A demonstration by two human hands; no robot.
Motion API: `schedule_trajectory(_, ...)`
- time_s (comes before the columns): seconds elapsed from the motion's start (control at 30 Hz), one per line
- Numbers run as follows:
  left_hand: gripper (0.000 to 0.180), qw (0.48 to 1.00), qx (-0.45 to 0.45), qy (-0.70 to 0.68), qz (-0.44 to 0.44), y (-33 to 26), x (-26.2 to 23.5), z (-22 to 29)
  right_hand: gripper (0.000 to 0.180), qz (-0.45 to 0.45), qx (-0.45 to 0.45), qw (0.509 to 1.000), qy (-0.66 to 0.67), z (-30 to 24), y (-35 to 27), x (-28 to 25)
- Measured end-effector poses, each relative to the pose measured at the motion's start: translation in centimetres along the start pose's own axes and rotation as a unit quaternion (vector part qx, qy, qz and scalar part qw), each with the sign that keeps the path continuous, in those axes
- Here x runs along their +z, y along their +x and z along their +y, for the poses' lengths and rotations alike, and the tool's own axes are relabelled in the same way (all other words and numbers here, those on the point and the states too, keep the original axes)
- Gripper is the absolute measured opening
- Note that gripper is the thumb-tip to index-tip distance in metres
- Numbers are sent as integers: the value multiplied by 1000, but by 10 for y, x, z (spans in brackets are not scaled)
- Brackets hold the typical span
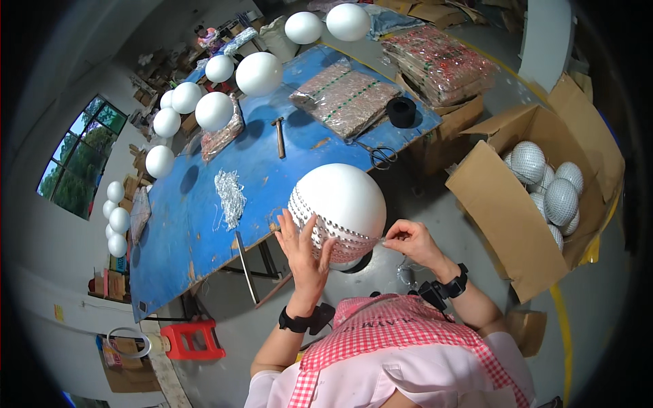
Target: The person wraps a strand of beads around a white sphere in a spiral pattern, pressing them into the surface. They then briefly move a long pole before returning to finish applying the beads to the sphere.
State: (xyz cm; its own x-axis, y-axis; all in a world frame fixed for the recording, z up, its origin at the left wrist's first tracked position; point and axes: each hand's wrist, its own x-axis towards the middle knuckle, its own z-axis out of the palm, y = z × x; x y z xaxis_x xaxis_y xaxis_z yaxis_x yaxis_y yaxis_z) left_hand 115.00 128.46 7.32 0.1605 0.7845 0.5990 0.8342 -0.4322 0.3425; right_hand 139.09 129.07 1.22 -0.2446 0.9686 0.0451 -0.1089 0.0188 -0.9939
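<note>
The work in hand appears to be wrapping a strip of small mirror tiles around a large white foam ball (343, 204), with only the lowest rows laid so far and most of the ball bare white. The ball sits at the near edge of the blue bench (204, 224), toward its right end, seemingly on a dark ring underneath. The left hand (304, 246) lies flat and spread wide against the ball's lower left side, fingers splayed over the tiled rows, pressing rather than gripping. To the right, the mirror-tile strip (354, 236) runs off the ball's lower edge to the right hand (410, 239), which is nearly closed, pinching the strip's free end between thumb and fingertips and holding it taut just beside the ball. The next move would likely call for keeping that tension, seating the strip snug against the row already laid, and turning the ball under the steadying palm. Further right, on the floor, an open cardboard box (507, 217) holds finished mirror balls (561, 200).
</note>
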Motion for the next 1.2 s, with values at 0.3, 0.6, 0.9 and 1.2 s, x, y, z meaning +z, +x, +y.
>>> schedule_trajectory(0.3,46,994,10,-108,-6,5,5,3,12,3,-28,993,-115,-21,-12,8)
schedule_trajectory(0.6,49,997,39,-49,-41,0,12,4,11,111,-219,932,-267,-62,-25,24)
schedule_trajectory(0.9,49,996,30,-74,25,-12,13,18,14,130,-267,917,-267,-72,-38,27)
schedule_trajectory(1.2,37,969,12,-244,-31,-20,1,37,21,128,-329,874,-335,-77,-39,29)
